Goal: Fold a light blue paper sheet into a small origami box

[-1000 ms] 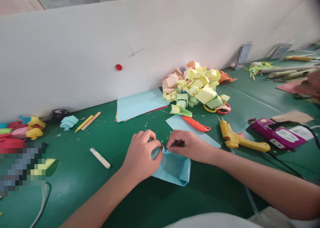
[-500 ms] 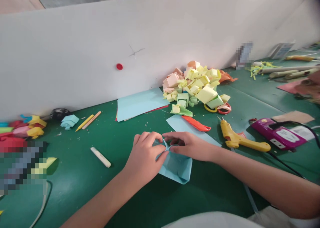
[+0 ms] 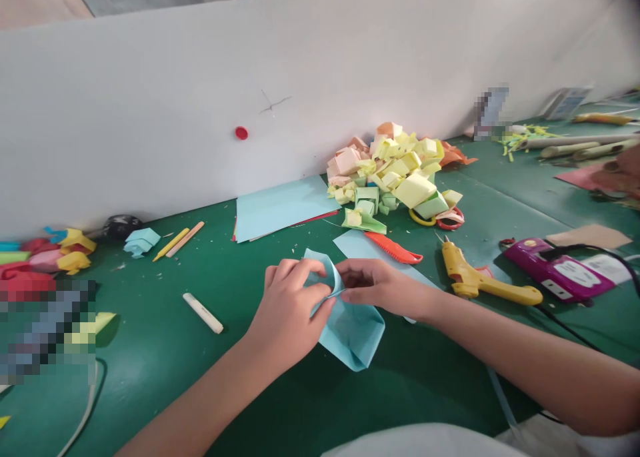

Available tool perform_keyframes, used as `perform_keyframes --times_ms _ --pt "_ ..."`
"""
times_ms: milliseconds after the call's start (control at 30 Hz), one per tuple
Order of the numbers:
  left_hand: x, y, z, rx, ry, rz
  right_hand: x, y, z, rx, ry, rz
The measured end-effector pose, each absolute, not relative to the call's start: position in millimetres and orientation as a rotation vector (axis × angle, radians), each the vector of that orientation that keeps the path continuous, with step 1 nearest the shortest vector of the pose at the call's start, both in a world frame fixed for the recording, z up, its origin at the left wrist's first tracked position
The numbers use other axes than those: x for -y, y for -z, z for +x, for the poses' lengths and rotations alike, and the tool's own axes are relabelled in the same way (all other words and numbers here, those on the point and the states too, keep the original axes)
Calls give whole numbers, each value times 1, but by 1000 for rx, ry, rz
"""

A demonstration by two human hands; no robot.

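A light-blue folded paper point(image 3: 353, 333) is held a little above the green table in the middle of the view. My left hand point(image 3: 295, 303) pinches its upper left part, thumb and index finger closed on a raised edge. From the other side, my right hand point(image 3: 373, 287) pinches the same edge near the middle, its fingertips partly hidden behind the paper. One flap curls up between the hands, while the lower part hangs open like a shallow pocket. Beyond my right hand lie a red-orange utility knife point(image 3: 395, 247) and a blue paper sheet point(image 3: 350, 243) under it.
A heap of folded paper pieces point(image 3: 400, 170) stands against the white partition point(image 3: 150, 97). A yellow glue gun point(image 3: 470, 270), scissors point(image 3: 450, 218) and a purple power strip point(image 3: 555, 267) lie right. Left are a white marker-like stick point(image 3: 203, 313) and a blue folded piece point(image 3: 141, 241).
The paper's upper flap has risen and now shows above my left fingers. My right hand has shifted slightly, and the lower part of the paper has tilted.
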State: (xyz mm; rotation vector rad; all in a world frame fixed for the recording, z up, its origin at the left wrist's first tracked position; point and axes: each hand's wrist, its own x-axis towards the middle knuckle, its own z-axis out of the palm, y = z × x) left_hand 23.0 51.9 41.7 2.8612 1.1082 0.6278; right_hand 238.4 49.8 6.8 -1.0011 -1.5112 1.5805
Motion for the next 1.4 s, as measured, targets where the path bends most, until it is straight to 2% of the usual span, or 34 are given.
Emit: perform_keyframes --times_ms 300,533,667,800,933,1400 --pt "-48 -40 26 -1237 -782 2800 -36 -18 232 1615 -1219 -1214" --pt "-46 -39 25 -1247 -970 2720 -34 -18 229 1515 -1250 -1162" --pt "-50 -37 24 -1268 -1111 2390 -35 -16 228 1448 -1346 -1093" --pt "-54 -42 24 -1265 -804 2031 -36 -13 228 1454 -1326 -1123" --pt "-53 -50 25 -1270 -511 2064 -36 -10 229 1535 -1205 -1186" --pt "-57 -29 27 -1322 -449 2317 -32 -6 222 1696 -1030 -1212"
